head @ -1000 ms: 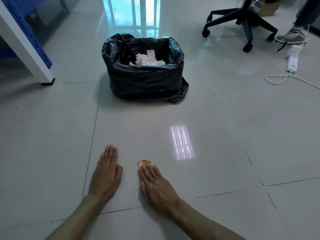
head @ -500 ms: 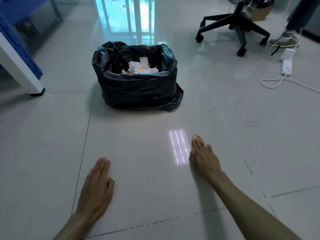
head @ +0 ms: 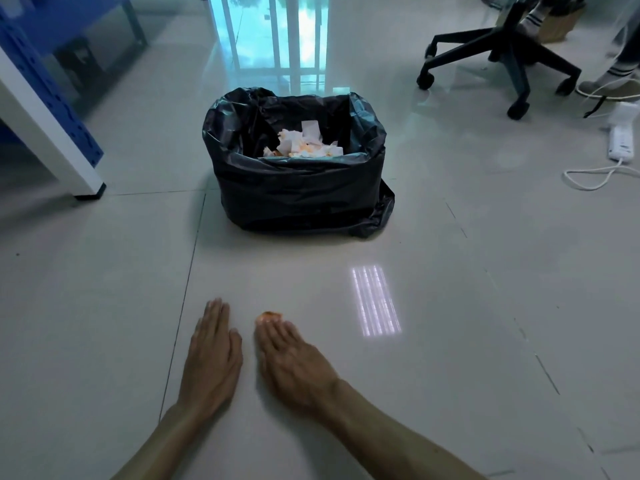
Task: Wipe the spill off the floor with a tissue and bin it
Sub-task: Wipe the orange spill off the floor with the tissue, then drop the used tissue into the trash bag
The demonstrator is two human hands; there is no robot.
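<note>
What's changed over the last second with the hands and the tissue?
The right hand swept the orange-stained tissue out to the right, then back beside the left hand, pressing it with straight fingers. The left hand stayed flat on the floor; the bin didn't move.

Floor (head: 450, 306): pale glossy tiles w/ thin grout lines. Bin w/ black liner (head: 298, 188) stands mid-floor, toward far edge, crumpled tissues inside. Left hand (head: 213, 355) lies flat near the near edge; right hand (head: 294, 358) just beside it, fingertips pressing an orange-stained tissue (head: 269, 317). Far right: chair base (head: 498, 60), power strip (head: 621, 142) w/ white cord. Far left: white table leg (head: 52, 140).
</note>
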